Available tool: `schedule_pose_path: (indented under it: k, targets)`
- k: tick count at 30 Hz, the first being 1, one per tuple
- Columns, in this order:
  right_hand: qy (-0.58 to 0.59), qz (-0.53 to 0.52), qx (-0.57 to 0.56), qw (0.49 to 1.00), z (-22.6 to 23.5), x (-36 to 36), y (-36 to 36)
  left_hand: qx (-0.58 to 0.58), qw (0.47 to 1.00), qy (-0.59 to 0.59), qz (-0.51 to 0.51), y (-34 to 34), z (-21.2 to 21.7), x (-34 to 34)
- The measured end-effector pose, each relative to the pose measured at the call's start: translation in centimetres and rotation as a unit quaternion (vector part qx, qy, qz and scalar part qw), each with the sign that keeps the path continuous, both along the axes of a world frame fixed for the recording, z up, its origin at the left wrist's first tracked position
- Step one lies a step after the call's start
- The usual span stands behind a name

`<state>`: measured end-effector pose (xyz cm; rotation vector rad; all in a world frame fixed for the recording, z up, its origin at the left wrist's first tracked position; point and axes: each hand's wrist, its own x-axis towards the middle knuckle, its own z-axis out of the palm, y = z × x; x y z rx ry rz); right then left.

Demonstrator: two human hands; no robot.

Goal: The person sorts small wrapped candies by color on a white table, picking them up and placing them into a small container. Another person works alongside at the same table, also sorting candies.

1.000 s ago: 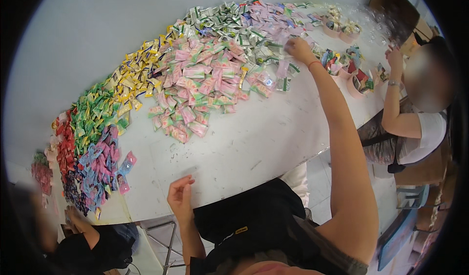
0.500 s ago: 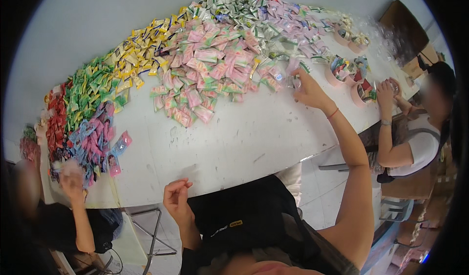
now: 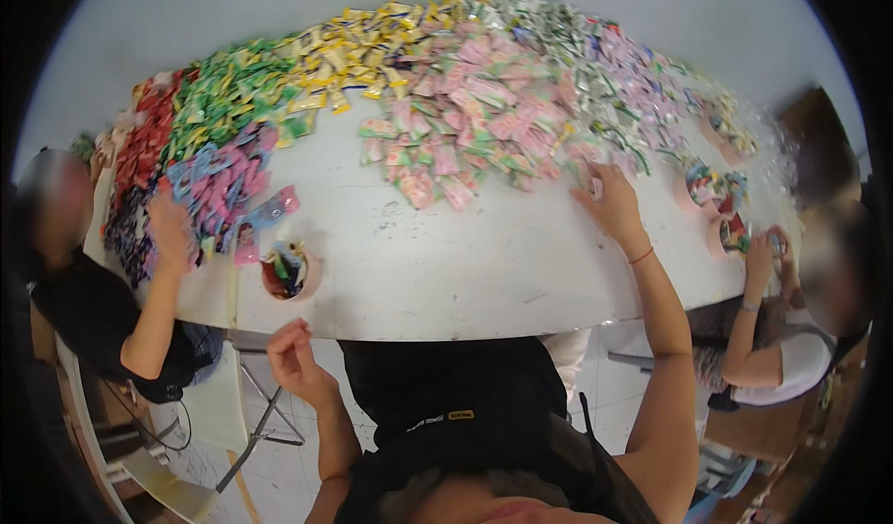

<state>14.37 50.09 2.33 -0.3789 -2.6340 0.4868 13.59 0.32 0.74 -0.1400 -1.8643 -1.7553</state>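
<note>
My right hand (image 3: 609, 203) reaches across the white table (image 3: 400, 273) to the lower right edge of a heap of pink-and-green packets (image 3: 474, 106). Its fingers are bent together, with a small pale, shiny thing by the thumb that I cannot make out. In front of the table edge, my left hand (image 3: 296, 361) is raised with its fingers curled together, and nothing shows in them. Just beyond it stands a pink round tub (image 3: 311, 275) with several mixed small packets inside.
Heaps of yellow packets (image 3: 358, 45), green packets (image 3: 228, 92), red packets (image 3: 149, 133), blue-and-pink packets (image 3: 219, 180) and silvery packets (image 3: 535, 13) line the table. More filled tubs (image 3: 716, 238) stand at right. Co-workers sit on both sides; one's hand (image 3: 167, 226) is over the left heaps.
The view has shifted, so the heaps appear farther right. A filled pink tub now stands on the table near my left hand. My right hand is still at the pink heap's right edge.
</note>
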Motion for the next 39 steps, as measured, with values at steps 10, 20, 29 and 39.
schedule_pose_path:
  k: [10,20,29,39]
  targets:
    - [-0.035,0.137,-0.287,0.948,7.4,-7.6,-4.3,-0.138,0.914,-0.178,-0.338,-7.8,3.1,-12.6]
    - [-0.072,0.203,-0.006,0.977,0.7,-39.1,-23.1,-0.154,0.859,-0.235,-0.428,-7.7,3.5,-13.4]
    - [-0.133,0.095,0.021,0.986,1.7,-37.2,-28.5,-0.284,0.922,-0.137,-0.227,-2.5,1.2,-9.6]
    - [-0.13,0.286,-0.393,0.864,5.0,-29.2,-24.7,-0.252,0.914,-0.213,-0.238,-0.6,1.5,-9.6]
